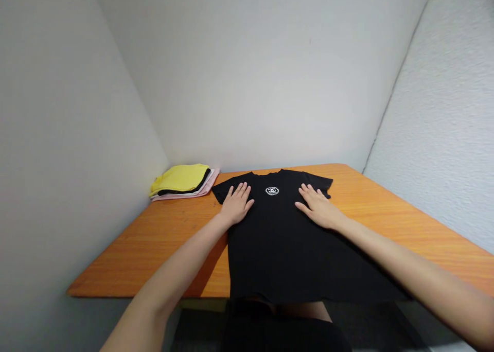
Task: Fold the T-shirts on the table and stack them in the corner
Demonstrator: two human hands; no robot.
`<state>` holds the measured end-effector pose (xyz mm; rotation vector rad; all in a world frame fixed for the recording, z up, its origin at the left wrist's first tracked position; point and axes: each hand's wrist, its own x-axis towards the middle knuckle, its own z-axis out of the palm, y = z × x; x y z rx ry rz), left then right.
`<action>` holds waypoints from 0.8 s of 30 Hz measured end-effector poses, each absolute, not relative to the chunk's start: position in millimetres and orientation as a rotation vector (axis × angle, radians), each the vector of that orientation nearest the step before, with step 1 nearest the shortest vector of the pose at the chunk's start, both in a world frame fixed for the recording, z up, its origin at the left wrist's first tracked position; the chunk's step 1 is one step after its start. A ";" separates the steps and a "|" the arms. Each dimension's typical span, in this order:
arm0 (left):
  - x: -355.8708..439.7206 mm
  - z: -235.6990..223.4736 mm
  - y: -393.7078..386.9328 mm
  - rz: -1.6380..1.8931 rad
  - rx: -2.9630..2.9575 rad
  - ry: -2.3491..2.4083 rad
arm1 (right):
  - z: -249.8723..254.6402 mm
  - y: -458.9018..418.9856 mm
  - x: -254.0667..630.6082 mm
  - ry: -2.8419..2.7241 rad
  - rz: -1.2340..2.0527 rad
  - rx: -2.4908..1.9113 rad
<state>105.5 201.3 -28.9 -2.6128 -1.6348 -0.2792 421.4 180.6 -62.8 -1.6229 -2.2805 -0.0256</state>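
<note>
A black T-shirt (276,244) lies spread out on the wooden table (165,249), its collar toward the back wall and its hem at the near edge. A small white logo (272,191) shows on its chest. My left hand (236,205) rests flat on the shirt near the left sleeve, fingers stretched out. On the other side, my right hand (318,208) lies flat below the right sleeve, with its fingers apart. Neither hand grips the cloth.
A stack of folded clothes stands at the table's back left, with a yellow garment (181,178) on top and black, white and pink layers beneath. Pale walls (250,74) enclose the table at the back and left, with another at the right.
</note>
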 end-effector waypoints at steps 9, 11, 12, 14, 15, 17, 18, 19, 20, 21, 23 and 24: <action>33.4 -14.9 -1.0 -0.619 -2.742 -1.330 | -79.6 -11.5 500.8 -2.442 -0.288 -1.349; 34.0 -30.3 -25.6 -0.614 -2.684 -1.248 | -94.8 -23.5 518.5 -2.443 -0.392 -1.290; 37.2 -37.7 -31.7 -0.612 -2.650 -1.214 | -100.4 -24.8 525.4 -2.436 -0.425 -1.258; 45.6 -48.8 -34.5 -0.612 -2.579 -1.174 | -106.3 -22.3 535.4 -2.420 -0.467 -1.197; 49.7 -51.5 -32.7 -0.609 -2.551 -1.163 | -106.4 -20.3 538.4 -2.422 -0.480 -1.173; 55.7 -50.8 -26.5 -0.591 -2.522 -1.132 | -102.5 -17.1 541.9 -2.458 -0.493 -1.134; 57.3 -47.6 -23.0 -0.580 -2.517 -1.112 | -99.2 -16.1 542.7 -2.482 -0.496 -1.119; 57.9 -43.1 -19.5 -0.575 -2.518 -1.097 | -95.7 -15.3 543.3 -2.504 -0.499 -1.110; 57.7 -37.4 -16.0 -0.575 -2.526 -1.091 | -91.9 -14.4 543.6 -2.524 -0.503 -1.101; 56.8 -30.9 -12.4 -0.585 -2.535 -1.097 | -88.1 -13.3 543.9 -2.544 -0.507 -1.087; 53.5 -15.2 -4.9 -0.630 -2.570 -1.127 | -79.7 -10.1 544.5 -2.575 -0.498 -1.062; 51.5 -6.3 -1.2 -0.663 -2.599 -1.145 | -75.1 -8.3 544.9 -2.580 -0.481 -1.051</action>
